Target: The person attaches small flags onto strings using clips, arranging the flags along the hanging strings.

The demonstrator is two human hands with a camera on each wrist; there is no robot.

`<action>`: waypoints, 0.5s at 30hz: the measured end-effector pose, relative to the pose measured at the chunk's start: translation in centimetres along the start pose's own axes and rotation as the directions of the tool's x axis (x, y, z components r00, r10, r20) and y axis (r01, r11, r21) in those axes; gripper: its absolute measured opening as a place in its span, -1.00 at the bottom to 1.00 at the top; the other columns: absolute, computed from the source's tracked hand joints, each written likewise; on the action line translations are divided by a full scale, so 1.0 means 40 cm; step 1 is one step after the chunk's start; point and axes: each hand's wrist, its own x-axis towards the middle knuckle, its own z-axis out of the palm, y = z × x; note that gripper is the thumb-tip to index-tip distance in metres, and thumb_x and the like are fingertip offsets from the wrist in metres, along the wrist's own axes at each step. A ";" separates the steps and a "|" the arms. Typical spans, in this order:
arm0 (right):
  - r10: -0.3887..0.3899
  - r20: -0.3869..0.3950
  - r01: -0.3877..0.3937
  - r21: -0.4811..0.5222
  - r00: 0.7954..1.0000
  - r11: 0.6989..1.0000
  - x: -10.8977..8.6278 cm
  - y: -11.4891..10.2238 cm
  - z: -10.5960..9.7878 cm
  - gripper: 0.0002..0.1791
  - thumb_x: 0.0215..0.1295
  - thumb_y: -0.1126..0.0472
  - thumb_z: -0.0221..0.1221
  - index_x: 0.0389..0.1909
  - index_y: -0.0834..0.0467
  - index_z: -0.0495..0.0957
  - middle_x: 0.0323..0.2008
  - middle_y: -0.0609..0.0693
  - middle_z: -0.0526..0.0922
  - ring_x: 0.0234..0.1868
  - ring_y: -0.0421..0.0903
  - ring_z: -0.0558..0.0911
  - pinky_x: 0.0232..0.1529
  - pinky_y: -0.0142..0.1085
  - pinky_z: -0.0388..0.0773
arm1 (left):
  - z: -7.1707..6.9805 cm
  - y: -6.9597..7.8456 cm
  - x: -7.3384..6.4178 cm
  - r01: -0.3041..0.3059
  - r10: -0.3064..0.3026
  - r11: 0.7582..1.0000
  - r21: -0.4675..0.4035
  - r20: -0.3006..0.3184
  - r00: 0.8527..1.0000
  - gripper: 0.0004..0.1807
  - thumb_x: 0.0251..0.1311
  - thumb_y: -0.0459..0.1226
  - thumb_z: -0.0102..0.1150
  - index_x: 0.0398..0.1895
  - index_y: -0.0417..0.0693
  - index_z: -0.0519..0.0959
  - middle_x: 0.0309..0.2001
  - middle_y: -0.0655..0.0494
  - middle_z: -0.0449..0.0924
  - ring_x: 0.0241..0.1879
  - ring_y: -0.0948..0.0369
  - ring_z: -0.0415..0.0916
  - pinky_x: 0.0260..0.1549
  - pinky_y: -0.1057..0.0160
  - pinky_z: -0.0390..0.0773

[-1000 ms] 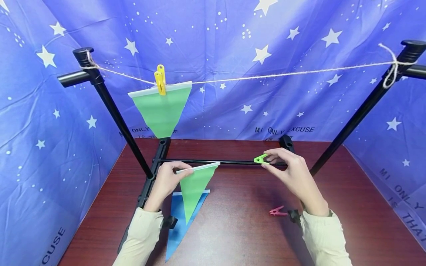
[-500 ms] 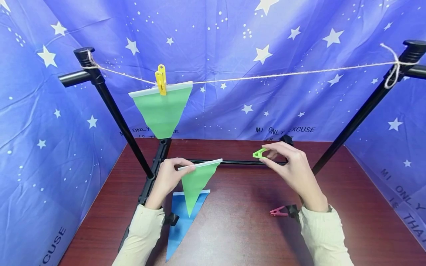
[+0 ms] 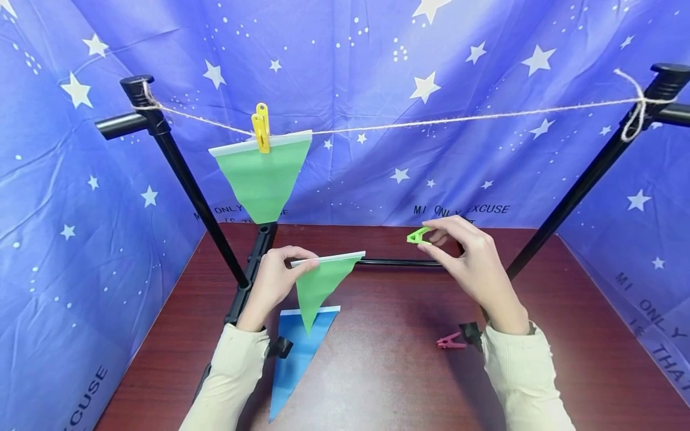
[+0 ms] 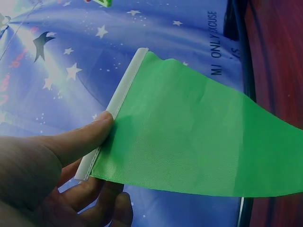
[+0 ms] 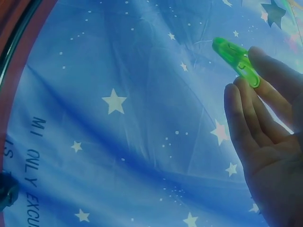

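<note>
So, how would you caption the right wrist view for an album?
Fingers pinching a bright green clip in front of starry blue cloth.

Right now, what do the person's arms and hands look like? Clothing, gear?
Left sleeve and right sleeve: cream, unpatterned, wrist-length, finely ribbed toward the ends. A black fitting shows by the left wrist, another black fitting by the right. Left hand and right hand: bare, no gloves or rings visible.

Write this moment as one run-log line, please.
left hand: pinches green flag; right hand: pinches green clip; yellow clip: pins hung flag to string; blue flag: on table
</note>
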 end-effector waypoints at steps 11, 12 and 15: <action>-0.019 -0.013 0.019 0.027 1.000 0.999 0.021 -0.010 -0.004 -0.56 -0.04 0.47 0.47 -0.07 0.18 0.68 -0.24 -0.06 0.68 -0.29 -0.23 0.63 -0.07 -0.51 0.44 | -0.001 0.025 0.011 -0.002 0.002 1.000 -0.022 0.000 1.000 -0.91 0.22 -0.14 0.36 -0.26 0.13 0.75 -0.28 0.21 0.74 -0.61 0.16 0.35 -0.58 0.28 0.38; -0.018 -0.011 0.018 0.028 1.000 0.999 0.023 -0.012 -0.005 -0.56 -0.03 0.46 0.47 -0.06 0.18 0.68 -0.24 -0.06 0.68 -0.28 -0.23 0.63 -0.07 -0.51 0.44 | 0.000 0.027 0.012 -0.003 0.003 1.000 -0.024 0.000 1.000 -0.91 0.22 -0.14 0.36 -0.26 0.13 0.75 -0.28 0.21 0.74 -0.61 0.16 0.35 -0.57 0.28 0.38; -0.022 -0.017 0.023 0.028 1.000 0.999 0.029 -0.015 -0.007 -0.56 -0.02 0.46 0.46 -0.05 0.19 0.68 -0.24 -0.02 0.69 -0.29 -0.22 0.62 -0.06 -0.51 0.43 | 0.001 0.033 0.015 -0.011 0.011 1.000 -0.029 -0.001 1.000 -0.91 0.22 -0.14 0.36 -0.26 0.12 0.75 -0.29 0.21 0.74 -0.60 0.15 0.37 -0.57 0.28 0.38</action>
